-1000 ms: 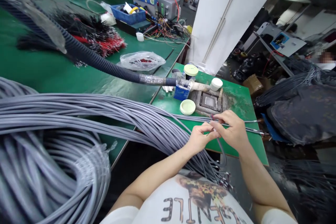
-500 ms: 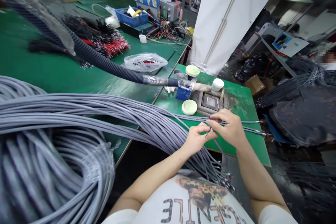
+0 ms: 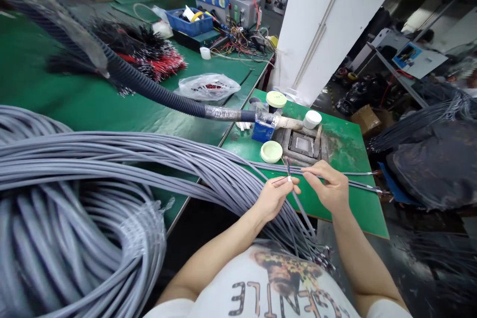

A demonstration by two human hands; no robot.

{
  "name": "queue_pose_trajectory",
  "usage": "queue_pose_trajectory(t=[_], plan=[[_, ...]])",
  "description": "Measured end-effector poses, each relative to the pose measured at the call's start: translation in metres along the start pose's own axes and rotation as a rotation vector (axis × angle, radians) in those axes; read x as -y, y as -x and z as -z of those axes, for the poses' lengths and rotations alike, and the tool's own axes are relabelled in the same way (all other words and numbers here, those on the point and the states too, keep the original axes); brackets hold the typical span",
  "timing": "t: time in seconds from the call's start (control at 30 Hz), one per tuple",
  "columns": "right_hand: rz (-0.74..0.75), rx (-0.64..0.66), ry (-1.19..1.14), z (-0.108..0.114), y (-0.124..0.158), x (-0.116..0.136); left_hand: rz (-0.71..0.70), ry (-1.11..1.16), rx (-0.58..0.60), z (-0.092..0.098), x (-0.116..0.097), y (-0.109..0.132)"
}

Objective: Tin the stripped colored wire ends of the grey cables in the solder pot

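Observation:
My left hand (image 3: 275, 198) pinches the end of a grey cable (image 3: 302, 211), just below its fanned-out thin coloured wires (image 3: 287, 165). A small white band shows at the fingertips. My right hand (image 3: 328, 185) is a little to the right, apart from those wires, with thumb and forefinger close together; whether anything thin is between them is too small to tell. Beneath and beside my hands runs a thick bundle of grey cables (image 3: 208, 171). A round pale-green dish (image 3: 272, 151) sits just beyond the wires.
A square metal pot (image 3: 302, 144) in a dirty surround and a white jar (image 3: 312, 119) stand on the small green board (image 3: 345, 141). A dark corrugated hose (image 3: 160, 94) arches across the left. Coiled grey cable (image 3: 74, 248) fills the lower left.
My hands have moved apart, my right hand away to the right. The coloured wires now stand upright and spread above my left hand's fingers. The view has shifted slightly.

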State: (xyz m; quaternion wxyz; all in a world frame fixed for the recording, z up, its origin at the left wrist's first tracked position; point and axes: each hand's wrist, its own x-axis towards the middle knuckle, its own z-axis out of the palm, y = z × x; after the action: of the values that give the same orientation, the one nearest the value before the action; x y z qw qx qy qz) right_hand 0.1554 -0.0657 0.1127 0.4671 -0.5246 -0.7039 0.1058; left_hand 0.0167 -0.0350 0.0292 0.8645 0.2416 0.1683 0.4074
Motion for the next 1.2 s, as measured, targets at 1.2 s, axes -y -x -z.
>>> queue_pose_trajectory(t=[1.2], plan=[[-0.109,0.087,0.215,-0.056,-0.086,-0.095,-0.753,-1.117,-0.219,0.049,-0.03,-0.01]])
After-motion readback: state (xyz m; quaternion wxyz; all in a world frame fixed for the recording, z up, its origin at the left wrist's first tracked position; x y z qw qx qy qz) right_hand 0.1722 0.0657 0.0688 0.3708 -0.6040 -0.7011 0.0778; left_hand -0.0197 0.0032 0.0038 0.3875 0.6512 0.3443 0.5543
